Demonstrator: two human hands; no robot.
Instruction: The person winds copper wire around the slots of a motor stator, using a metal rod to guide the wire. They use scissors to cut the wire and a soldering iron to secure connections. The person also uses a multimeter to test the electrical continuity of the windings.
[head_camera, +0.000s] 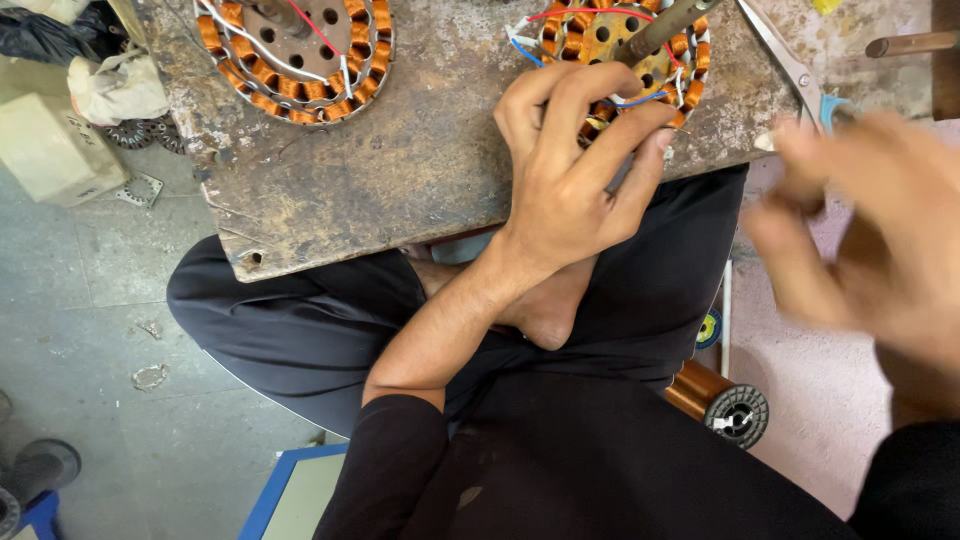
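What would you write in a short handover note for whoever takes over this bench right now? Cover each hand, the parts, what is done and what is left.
Left hand: fingers rest on the near edge of the right stator, at its loose wires; grip unclear.
Right hand: blurred, raised off the bench, apparently empty.
Second stator lies at the bench's far left, scissors to the right, copper wire spool on the floor.
Done: both stators carry copper coils.
Left: the right stator's wire ends are loose.

A worker in black: long sleeves pushed up past the bare left forearm, loose black trousers below the worn wooden board (400, 180). The right hand (870, 250) shows only as blur, a black cuff behind it.
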